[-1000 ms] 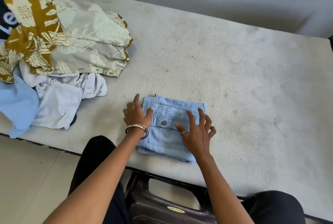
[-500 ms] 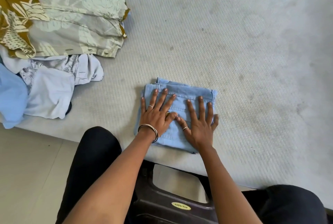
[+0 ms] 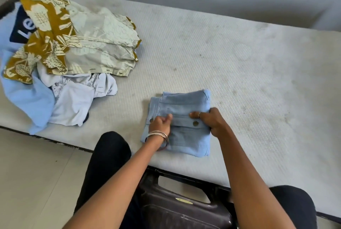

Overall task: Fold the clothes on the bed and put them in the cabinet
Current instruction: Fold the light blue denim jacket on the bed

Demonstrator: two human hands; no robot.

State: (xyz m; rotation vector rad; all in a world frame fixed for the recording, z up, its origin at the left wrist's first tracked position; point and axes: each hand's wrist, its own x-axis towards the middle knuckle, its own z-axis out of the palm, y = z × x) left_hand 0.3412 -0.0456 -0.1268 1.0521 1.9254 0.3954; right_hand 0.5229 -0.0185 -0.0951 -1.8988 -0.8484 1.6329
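Observation:
A folded light-blue denim garment (image 3: 182, 105) with metal buttons lies near the front edge of the bed (image 3: 239, 62). My left hand (image 3: 160, 123), with bangles at the wrist, grips the garment's left side, thumb on top. My right hand (image 3: 212, 120), ring on a finger, grips its right side, thumb on top and fingers curled round the edge. The garment's far half looks slightly raised off the mattress.
A heap of unfolded clothes sits at the bed's left end: a mustard floral cloth (image 3: 46, 31), a pale printed cloth (image 3: 103, 48), a white shirt (image 3: 73, 99), a light-blue garment (image 3: 27, 99). A dark plastic stool (image 3: 184, 208) stands between my knees. A wall runs behind the bed.
Both hands went from lying flat on top of the denim garment to gripping its left and right sides. The view has tilted up, showing more of the clothes heap.

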